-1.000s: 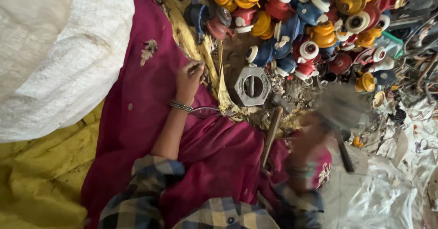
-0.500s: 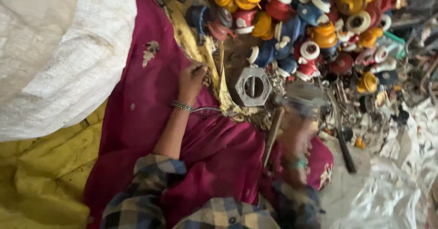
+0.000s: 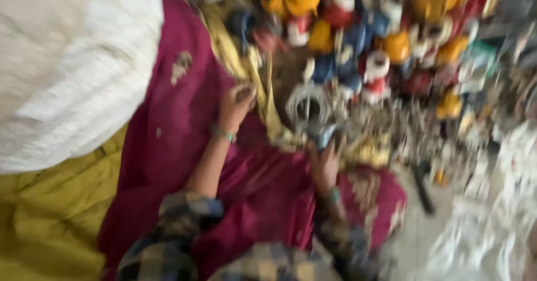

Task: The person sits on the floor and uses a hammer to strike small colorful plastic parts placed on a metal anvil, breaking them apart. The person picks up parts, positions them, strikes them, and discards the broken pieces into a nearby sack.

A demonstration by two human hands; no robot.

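Right hand (image 3: 323, 166) has dropped from mid-air to the metal ring (image 3: 306, 106), gripping something small, too blurred to name. Left hand (image 3: 236, 104) stays curled on the lap.

Scrap-sorting floor workshop: heaped coloured plastic-and-metal parts (image 3: 380, 51), white sack (image 3: 67, 62).

Small blue piece (image 3: 324, 137), blurred, shape not clear; gripped at the fingertips of the right hand (image 3: 324, 166), just below the grey metal ring (image 3: 307, 104) and touching or almost touching its lower edge. Grey metal ring: round, thick, with a dark hollow middle crossed by a bar, lying flat, much blurred. Left hand (image 3: 235, 104) to the left of the ring, near it but apart, fingers curled, resting on maroon cloth (image 3: 168, 141); whether holding something cannot be told.
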